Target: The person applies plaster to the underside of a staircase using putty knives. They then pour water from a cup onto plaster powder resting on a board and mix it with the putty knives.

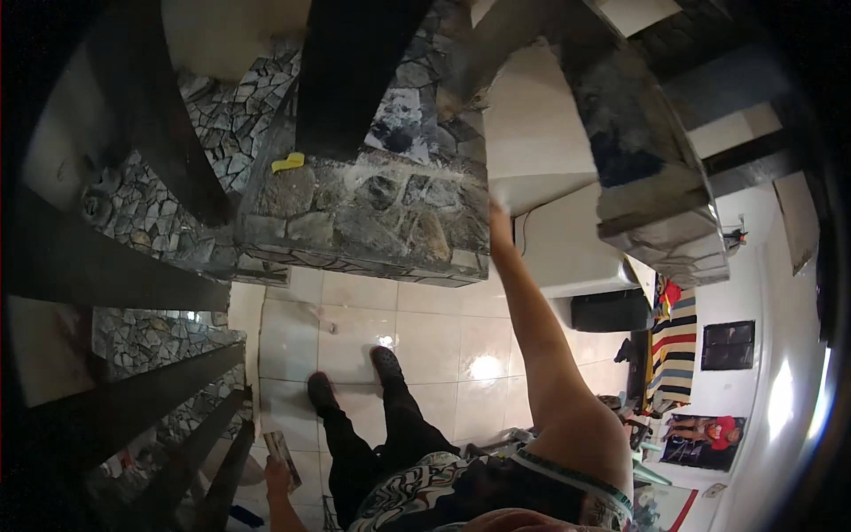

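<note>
My right arm reaches up to a stone-patterned step (372, 222), where my right hand (497, 213) is at the right edge, its fingers mostly hidden. A small yellow piece (288, 162) lies on the step's grey surface, beside a dark slanting post (341, 71). A pale, blotchy patch (394, 120) shows on the stonework. At the lower left, my left hand (277, 479) grips a flat, light brown rectangular tool (285, 457), too small to identify, held low beside the dark railing bars.
Dark bars (124, 399) and stone cladding (213, 115) line the left. Below are white floor tiles (452, 337) and my legs. To the right are a white surface (558, 230), a dark bulky object (607, 310), striped fabric (672, 346) and a seated person or printed figure (714, 433).
</note>
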Motion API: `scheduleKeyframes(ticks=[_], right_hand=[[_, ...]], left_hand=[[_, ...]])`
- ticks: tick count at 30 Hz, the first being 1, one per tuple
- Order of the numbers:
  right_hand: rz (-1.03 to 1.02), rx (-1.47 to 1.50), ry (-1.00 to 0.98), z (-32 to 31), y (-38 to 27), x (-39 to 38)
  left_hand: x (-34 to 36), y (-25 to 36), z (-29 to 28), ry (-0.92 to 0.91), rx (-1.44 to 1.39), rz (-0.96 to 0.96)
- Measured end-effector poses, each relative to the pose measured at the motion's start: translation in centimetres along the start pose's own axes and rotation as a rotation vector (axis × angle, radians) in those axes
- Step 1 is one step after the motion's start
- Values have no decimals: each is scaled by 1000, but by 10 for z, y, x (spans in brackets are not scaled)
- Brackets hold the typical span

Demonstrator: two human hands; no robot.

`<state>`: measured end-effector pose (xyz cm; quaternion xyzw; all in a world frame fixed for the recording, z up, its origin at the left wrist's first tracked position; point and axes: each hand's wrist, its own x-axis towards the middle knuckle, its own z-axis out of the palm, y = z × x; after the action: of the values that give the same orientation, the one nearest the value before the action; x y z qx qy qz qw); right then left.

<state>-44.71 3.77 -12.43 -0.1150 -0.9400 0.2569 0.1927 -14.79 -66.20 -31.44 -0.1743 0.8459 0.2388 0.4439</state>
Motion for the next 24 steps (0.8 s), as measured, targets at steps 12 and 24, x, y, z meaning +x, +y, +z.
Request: scheduleKeyframes(ticks=[12, 24], right_hand=[[881, -398, -933, -97, -17, -492], [1413, -249, -294, -146, -123, -654]], left_hand=[[64, 99, -82, -24, 373, 363], [58, 226, -96, -57, 690, 681]])
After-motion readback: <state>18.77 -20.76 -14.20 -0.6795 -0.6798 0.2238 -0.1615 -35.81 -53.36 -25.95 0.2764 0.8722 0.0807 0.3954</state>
